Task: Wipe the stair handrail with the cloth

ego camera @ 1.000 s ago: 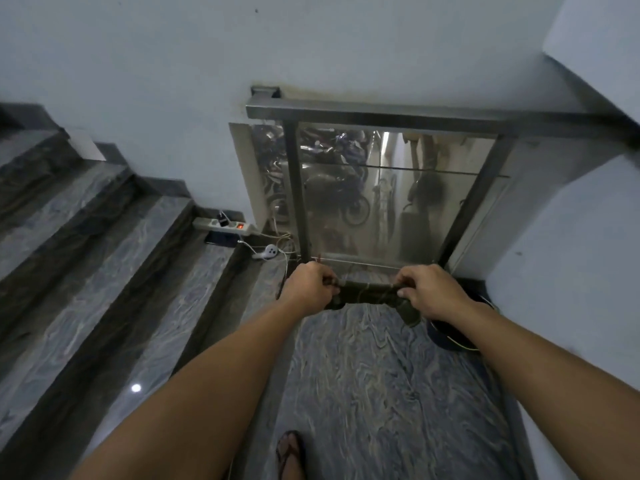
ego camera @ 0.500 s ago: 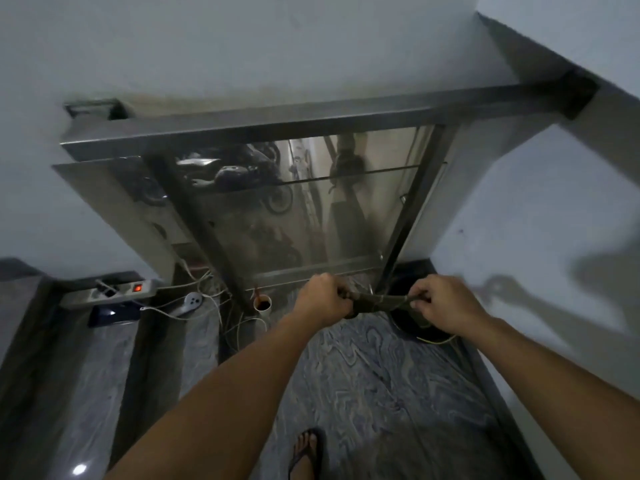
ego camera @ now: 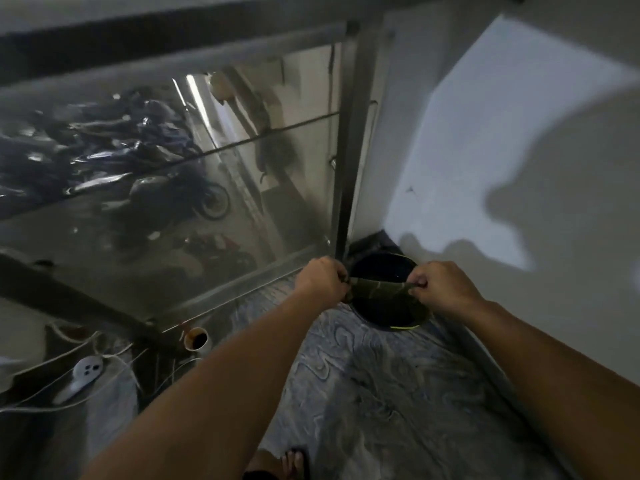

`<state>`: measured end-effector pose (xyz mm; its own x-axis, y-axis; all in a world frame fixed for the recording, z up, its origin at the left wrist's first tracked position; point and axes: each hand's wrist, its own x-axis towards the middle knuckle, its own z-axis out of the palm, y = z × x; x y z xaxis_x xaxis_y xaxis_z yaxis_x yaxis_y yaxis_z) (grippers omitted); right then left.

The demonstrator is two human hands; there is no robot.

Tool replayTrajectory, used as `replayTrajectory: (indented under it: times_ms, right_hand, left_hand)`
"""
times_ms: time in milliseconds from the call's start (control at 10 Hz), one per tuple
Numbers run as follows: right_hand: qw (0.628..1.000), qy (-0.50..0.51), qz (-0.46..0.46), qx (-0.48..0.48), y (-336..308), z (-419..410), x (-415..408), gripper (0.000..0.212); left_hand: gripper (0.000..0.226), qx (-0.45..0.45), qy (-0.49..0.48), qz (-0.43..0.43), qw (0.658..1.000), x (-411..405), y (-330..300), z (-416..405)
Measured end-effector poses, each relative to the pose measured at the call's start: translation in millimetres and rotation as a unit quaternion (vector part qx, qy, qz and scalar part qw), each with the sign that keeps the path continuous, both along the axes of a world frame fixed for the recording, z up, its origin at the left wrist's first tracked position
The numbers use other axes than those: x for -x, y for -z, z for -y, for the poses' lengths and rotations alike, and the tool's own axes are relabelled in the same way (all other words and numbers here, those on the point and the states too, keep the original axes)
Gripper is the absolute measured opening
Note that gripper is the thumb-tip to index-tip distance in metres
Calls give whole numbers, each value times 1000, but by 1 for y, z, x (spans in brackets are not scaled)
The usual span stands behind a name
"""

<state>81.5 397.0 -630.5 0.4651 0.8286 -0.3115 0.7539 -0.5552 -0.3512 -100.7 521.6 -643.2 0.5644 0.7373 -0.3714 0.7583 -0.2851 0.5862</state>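
Gripping the cloth [ego camera: 379, 290] still, both hands' fingers [ego camera: 420, 282] now stretch it above a dark bucket [ego camera: 381, 268].

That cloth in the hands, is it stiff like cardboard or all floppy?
Probably floppy: the cloth is pulled into a band between the left hand and right hand, and it creases and sags in the middle. It likely weighs little. Let go at one end, it would probably droop.

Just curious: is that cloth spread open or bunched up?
Bunched: the cloth is a narrow twisted strip pulled taut between the left hand and right hand.
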Motion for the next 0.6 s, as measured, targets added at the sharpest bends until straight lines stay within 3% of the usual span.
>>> replayTrajectory:
  times_ms: [300, 400, 500, 600]
  right_hand:
    - [991, 105, 2, -80, 253, -20, -68, 9]
    - [985, 137, 7, -102, 308, -27, -86, 14]
    - [982, 152, -4, -112, 338, -28, -95, 19]
    - [976, 175, -33, -123, 358, -19, -95, 19]
  left_hand:
    - [19, -46, 60, 14, 997, -98, 231, -31]
    - [26, -39, 67, 42, 996, -118, 284, -38]
    - [50, -25, 95, 49, 994, -123, 315, -38]
    - [48, -29, 109, 34, 993, -118, 331, -35]
